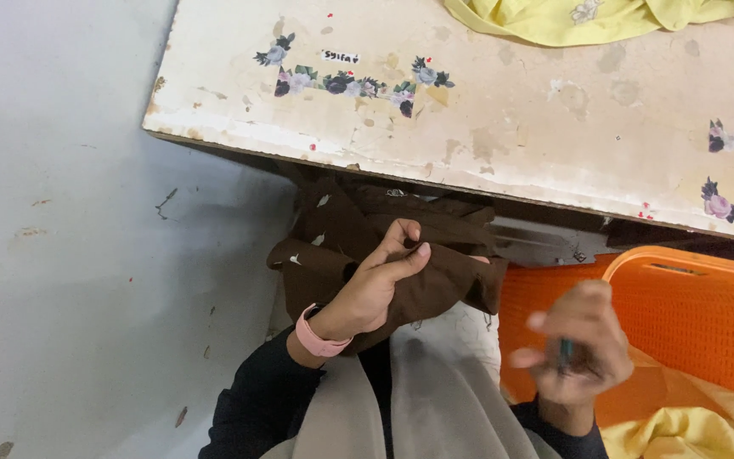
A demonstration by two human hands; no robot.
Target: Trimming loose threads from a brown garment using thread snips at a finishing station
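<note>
Brown cloth (401, 263) is gripped in the left hand (375, 285); right hand (575, 344), blurred nearby, pinches a small dark tool (566, 350).

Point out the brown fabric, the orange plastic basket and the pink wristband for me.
Brown fabric with small white marks (435, 285): head view, on the fold right of the left hand.
Orange plastic perforated basket (698, 314): head view, on its mesh wall.
Pink wristband (314, 337): head view, on the strap at the left wrist.

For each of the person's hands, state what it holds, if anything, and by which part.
Left hand pinches the brown fabric at a bunched fold near its edge. Right hand, blurred, grips a small dark tool; which part cannot be told.
</note>
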